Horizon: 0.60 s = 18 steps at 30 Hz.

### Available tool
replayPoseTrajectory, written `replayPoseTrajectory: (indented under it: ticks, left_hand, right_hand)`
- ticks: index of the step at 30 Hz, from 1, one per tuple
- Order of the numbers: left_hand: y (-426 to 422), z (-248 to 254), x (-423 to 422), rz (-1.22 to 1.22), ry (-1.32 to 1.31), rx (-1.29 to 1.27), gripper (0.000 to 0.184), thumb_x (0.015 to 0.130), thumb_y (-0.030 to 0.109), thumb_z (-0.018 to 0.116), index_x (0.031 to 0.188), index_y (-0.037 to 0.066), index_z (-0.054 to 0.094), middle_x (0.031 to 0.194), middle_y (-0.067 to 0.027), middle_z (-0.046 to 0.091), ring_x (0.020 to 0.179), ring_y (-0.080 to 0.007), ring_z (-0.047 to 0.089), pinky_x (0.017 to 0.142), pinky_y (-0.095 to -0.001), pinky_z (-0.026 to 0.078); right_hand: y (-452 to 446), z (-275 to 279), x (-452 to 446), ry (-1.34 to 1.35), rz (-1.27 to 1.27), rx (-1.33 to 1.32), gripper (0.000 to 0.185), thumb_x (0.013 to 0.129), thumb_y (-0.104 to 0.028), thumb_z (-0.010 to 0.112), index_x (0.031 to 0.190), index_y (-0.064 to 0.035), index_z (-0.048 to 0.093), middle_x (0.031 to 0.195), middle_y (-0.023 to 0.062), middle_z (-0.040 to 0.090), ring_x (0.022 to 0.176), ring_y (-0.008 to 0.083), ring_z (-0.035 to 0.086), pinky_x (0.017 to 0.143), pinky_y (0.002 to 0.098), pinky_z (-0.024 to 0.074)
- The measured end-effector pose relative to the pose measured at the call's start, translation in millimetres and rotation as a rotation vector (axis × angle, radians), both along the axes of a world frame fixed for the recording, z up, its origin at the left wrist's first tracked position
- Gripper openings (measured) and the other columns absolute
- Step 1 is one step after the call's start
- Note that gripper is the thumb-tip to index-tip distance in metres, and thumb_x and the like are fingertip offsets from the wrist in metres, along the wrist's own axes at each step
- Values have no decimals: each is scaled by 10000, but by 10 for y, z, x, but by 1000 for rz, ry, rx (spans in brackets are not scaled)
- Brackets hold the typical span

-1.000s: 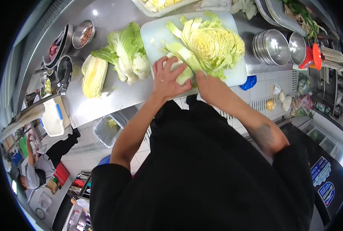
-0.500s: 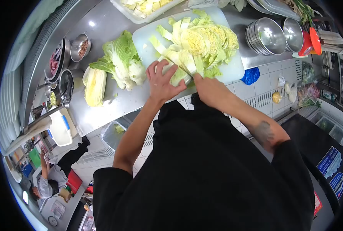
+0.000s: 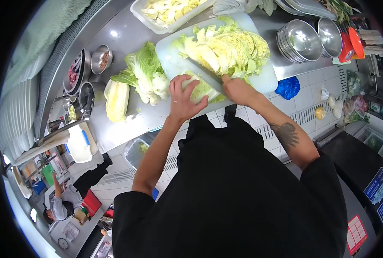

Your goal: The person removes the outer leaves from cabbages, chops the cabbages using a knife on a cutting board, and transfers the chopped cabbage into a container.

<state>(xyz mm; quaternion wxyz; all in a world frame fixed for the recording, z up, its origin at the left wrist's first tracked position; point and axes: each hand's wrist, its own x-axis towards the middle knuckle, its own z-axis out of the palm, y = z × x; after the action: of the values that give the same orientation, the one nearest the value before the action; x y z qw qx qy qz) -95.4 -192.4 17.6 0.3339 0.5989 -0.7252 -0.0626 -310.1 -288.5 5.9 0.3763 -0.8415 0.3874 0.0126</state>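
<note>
A white cutting board (image 3: 168, 53) carries a large pile of sliced cabbage (image 3: 226, 49). At the board's near edge, my left hand (image 3: 186, 98) has its fingers spread and resting on an uncut cabbage piece (image 3: 202, 88). My right hand (image 3: 239, 90) grips a knife (image 3: 204, 69) by its handle, which the fingers hide. The blade lies between the held piece and the sliced pile. Left of the board sit a leafy cabbage (image 3: 146, 73) and a pale cabbage half (image 3: 117, 101).
A white tray of cut cabbage (image 3: 159, 29) stands behind the board. Stacked metal bowls (image 3: 301, 41) are at right, small bowls (image 3: 100, 59) at left. A blue bag (image 3: 288, 88) is beyond the counter edge. Another person (image 3: 64, 204) works at far lower left.
The knife has moved up and away from the held piece, and the cut slices lie against the pile. The camera view has shifted slightly. My left hand still rests on the cabbage.
</note>
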Motion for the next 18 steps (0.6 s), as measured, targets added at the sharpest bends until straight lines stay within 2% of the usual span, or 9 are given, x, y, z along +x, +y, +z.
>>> replayPoseTrajectory:
  ticks: [2, 4, 7, 9, 16, 18]
  left_hand:
    - [49, 20, 43, -9, 66, -61, 504, 624, 239, 779, 1070, 70, 617, 1189, -158, 461, 1126, -392, 433, 964, -506, 379]
    - [118, -71, 82, -2, 122, -180, 483, 628, 227, 763, 1059, 67, 618, 1182, -156, 457, 1103, -392, 435, 952, -502, 385]
    - [127, -372, 86, 46, 191, -328, 439, 627, 210, 732, 1027, 59, 631, 1131, -148, 477, 1065, -385, 440, 921, -484, 399]
    - [57, -385, 63, 72, 121, -336, 441, 624, 186, 716, 1031, 50, 610, 1114, -151, 477, 1062, -369, 447, 904, -483, 393]
    - [-35, -281, 12, 106, 88, -290, 357, 608, 169, 680, 933, 31, 630, 1027, -144, 534, 973, -363, 496, 862, -474, 419]
    - [-41, -268, 18, 102, 88, -279, 364, 608, 173, 681, 940, 32, 631, 1024, -145, 538, 981, -365, 495, 866, -480, 419]
  right_hand:
    - [-25, 130, -2, 8, 2, 22, 176, 942, -125, 481, 988, 34, 420, 688, 289, 619, 677, 492, 618, 626, 563, 483]
    - [35, 567, 16, 31, -3, 65, 170, 938, -113, 482, 991, 36, 421, 685, 287, 617, 672, 495, 615, 617, 557, 484]
    - [236, 1136, 39, 150, -13, -10, 127, 880, -36, 494, 957, 53, 444, 746, 303, 641, 715, 477, 653, 651, 536, 536]
    - [385, 1417, 37, 223, 45, -32, 115, 878, -25, 499, 950, 42, 439, 736, 291, 644, 706, 463, 663, 624, 521, 550]
    - [613, 1735, 72, 362, 122, -38, 83, 878, -5, 500, 924, 20, 435, 718, 262, 653, 681, 402, 691, 562, 469, 570]
    - [619, 1709, 62, 364, 110, -26, 118, 910, -53, 510, 953, 9, 420, 696, 257, 635, 653, 426, 663, 561, 501, 546]
